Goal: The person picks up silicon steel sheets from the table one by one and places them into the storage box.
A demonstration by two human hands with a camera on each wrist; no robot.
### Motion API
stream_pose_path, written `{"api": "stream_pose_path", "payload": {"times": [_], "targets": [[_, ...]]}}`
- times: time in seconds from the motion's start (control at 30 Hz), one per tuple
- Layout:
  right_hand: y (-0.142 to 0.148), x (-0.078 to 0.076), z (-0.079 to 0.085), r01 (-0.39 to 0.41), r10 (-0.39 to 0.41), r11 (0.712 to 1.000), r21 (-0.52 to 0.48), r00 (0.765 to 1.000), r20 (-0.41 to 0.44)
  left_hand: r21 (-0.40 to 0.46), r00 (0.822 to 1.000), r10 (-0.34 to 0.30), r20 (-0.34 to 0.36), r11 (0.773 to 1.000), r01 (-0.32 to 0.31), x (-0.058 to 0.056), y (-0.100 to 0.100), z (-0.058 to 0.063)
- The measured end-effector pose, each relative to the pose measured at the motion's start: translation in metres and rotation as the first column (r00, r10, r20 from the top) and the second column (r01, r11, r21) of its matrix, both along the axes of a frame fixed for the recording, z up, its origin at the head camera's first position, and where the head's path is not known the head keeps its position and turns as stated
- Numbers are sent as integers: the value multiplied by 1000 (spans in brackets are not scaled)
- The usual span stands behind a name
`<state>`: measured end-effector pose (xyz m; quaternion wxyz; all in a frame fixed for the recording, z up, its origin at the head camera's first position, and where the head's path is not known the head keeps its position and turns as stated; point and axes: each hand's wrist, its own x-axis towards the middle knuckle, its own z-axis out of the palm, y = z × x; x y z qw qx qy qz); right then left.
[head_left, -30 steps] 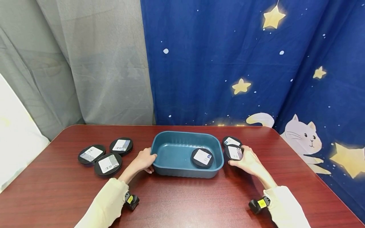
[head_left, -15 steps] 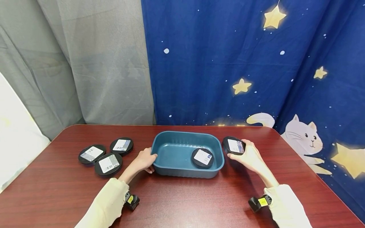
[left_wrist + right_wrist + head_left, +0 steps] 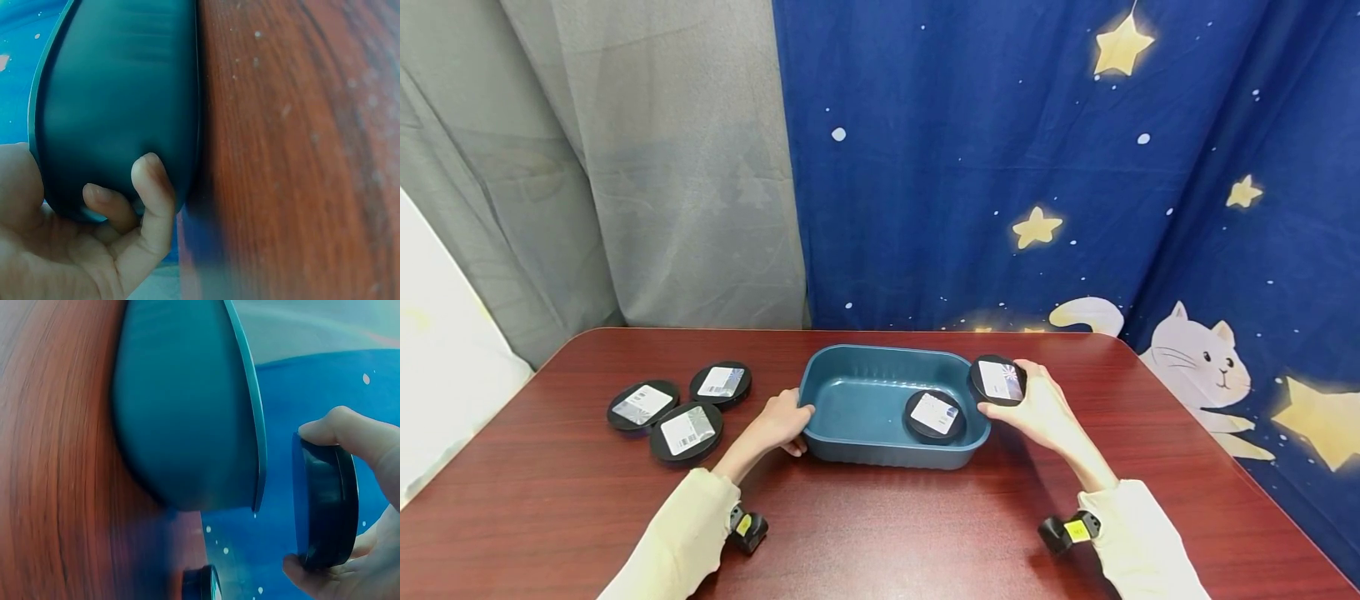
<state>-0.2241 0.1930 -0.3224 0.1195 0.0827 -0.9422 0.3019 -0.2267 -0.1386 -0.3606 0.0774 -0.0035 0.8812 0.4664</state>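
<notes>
Your left hand [image 3: 782,419] grips the left end of the blue tub [image 3: 857,408], thumb over the rim, and your right hand [image 3: 1037,406] pinches a black tin [image 3: 997,379] by its sides, raised just above the tub's right rim. If that pinch is weak, it could drop onto the second tin [image 3: 934,417] inside; too low a path could clip the rim.
</notes>
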Motion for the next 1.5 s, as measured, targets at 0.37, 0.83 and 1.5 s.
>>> {"api": "stream_pose_path", "payload": {"times": [0.37,0.83,1.5], "targets": [[-19,-3,3,-37,37,999,-7,999,1,-3,1000,3,-6,1000,-3,0,0,-1],[-47,-7,4,-104,106,993,53,994,-29,-5,1000,6,-5,1000,-7,0,0,0],[-74,-11,-9,-156,151,980,122,987,49,-5,1000,6,8,1000,-6,-2,0,-1]]}}
